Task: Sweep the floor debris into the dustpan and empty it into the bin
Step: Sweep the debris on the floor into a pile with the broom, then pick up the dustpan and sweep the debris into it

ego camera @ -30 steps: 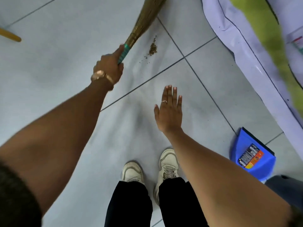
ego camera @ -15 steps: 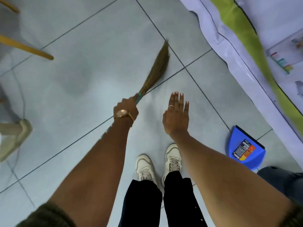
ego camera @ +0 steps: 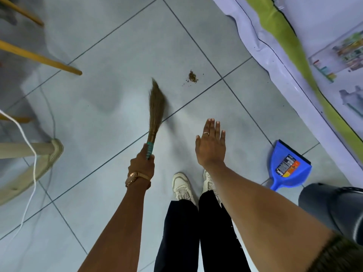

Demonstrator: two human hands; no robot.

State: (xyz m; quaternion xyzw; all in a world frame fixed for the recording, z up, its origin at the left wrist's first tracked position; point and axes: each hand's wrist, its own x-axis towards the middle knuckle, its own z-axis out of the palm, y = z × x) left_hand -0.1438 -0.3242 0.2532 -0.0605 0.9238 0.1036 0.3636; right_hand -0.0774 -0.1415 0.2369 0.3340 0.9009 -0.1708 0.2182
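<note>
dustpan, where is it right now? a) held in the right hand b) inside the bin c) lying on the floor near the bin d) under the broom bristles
c: the blue dustpan lies flat on the tiles beside the dark bin, while the right hand is open and empty.

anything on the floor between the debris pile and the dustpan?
Nothing visible. The debris sits on bare tile ahead of the broom held in the left hand. The stretch of floor from it to the blue dustpan is bare tile. The right hand hovers open above the floor, holding nothing.
</note>
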